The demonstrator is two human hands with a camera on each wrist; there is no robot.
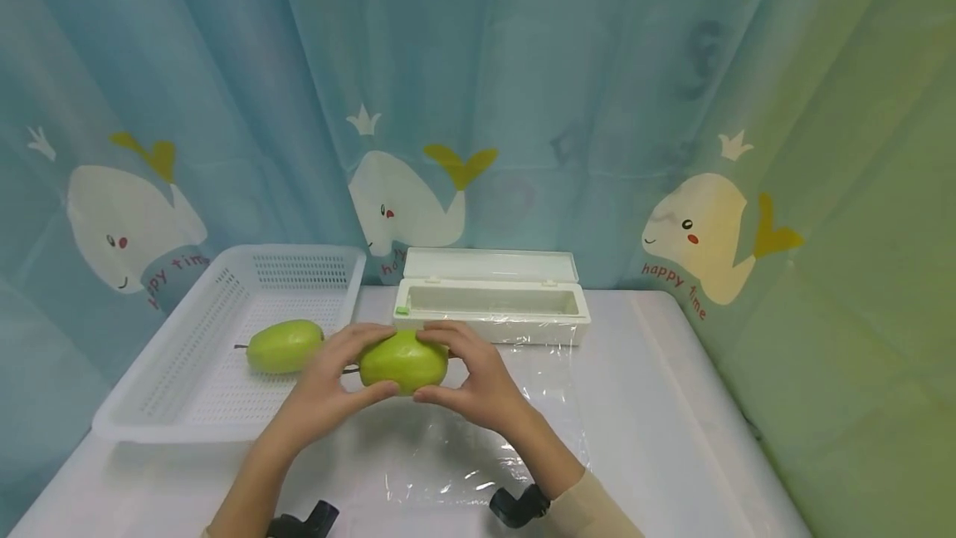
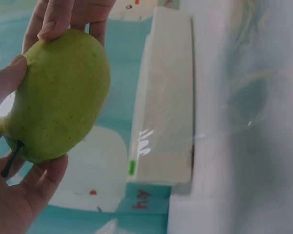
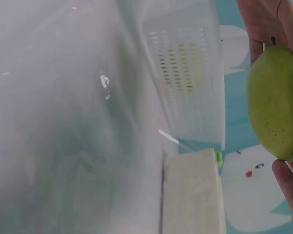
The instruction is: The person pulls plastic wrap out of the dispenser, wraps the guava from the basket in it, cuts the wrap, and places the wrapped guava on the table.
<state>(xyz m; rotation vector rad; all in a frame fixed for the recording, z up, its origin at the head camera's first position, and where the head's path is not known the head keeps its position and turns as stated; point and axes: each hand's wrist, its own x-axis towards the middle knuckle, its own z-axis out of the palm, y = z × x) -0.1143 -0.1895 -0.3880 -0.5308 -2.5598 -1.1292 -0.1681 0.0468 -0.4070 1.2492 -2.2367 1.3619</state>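
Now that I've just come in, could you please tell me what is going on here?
A person's left hand and right hand hold a green pear between them, above clear plastic film spread on the table. A second pear lies in the white basket to the left. Beyond the hands stands a white box, its lid open.

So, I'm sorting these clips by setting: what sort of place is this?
Probably a small curtained-off work corner, likely indoors: a whale-print curtain hangs behind and beside a white table, which bears a plastic basket.
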